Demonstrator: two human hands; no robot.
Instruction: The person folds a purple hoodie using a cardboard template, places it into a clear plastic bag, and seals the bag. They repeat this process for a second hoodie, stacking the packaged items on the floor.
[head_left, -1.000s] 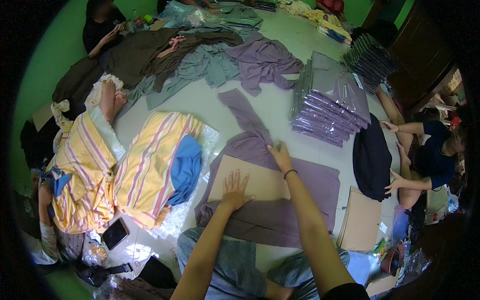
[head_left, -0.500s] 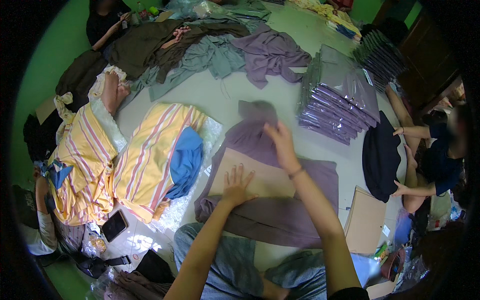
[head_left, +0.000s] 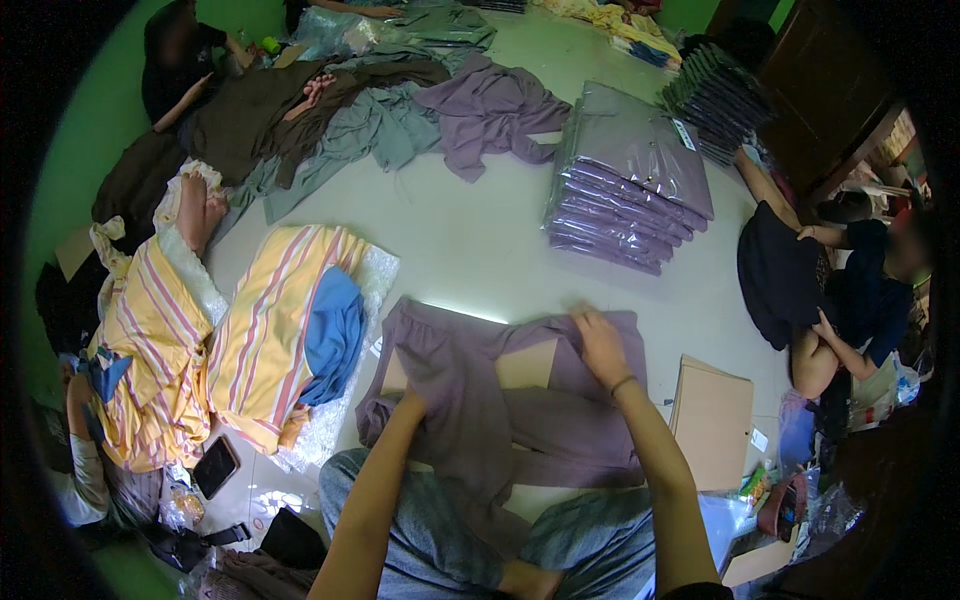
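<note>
A mauve garment (head_left: 460,385) lies spread before my crossed legs, part of it folded down over a tan cardboard sheet (head_left: 527,368). My right hand (head_left: 602,350) has its fingers bent round the garment's far edge, right of the cardboard. My left hand (head_left: 408,402) reaches in under the folded-down cloth at the left; its fingers are hidden there. The cloth hangs over toward my lap, and the cardboard shows in parts through the gaps.
Bagged mauve garments (head_left: 630,170) are stacked beyond my right hand. Cardboard sheets (head_left: 708,420) lie at the right, near a person holding dark cloth (head_left: 775,275). Yellow striped cloth (head_left: 275,330) and a phone (head_left: 215,465) lie left. Loose garments (head_left: 490,105) and another person are farther back.
The garment's far part has come down toward me over the cardboard and my left hand, which lay flat on it. My right hand has moved to the far right edge.
</note>
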